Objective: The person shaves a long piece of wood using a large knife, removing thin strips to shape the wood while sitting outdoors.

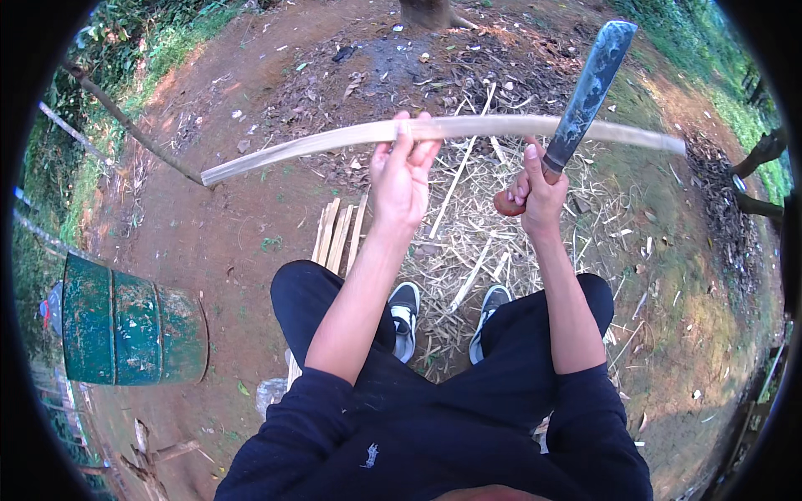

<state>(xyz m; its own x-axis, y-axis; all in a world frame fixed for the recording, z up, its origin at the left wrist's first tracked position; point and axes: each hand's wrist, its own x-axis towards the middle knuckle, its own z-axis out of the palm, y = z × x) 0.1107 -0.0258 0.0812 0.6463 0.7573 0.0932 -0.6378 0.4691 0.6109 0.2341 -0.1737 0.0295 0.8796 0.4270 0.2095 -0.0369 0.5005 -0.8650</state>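
A long, pale bamboo strip stretches across in front of me, its right end smeared by motion. My left hand is closed on it near the middle, thumb on the near side and fingertips showing beyond it. My right hand grips a machete by its reddish-brown wooden handle, the thumb pointing up along it. The wide, dark, stained blade tilts up and to the right, crossing in front of the strip. Whether the right thumb touches the strip, I cannot tell.
Shavings and thin slivers litter the ground around my shoes. Several split strips lie beside my left knee. A rusty green drum is at the left, with branches nearer. A tree trunk rises at the far side.
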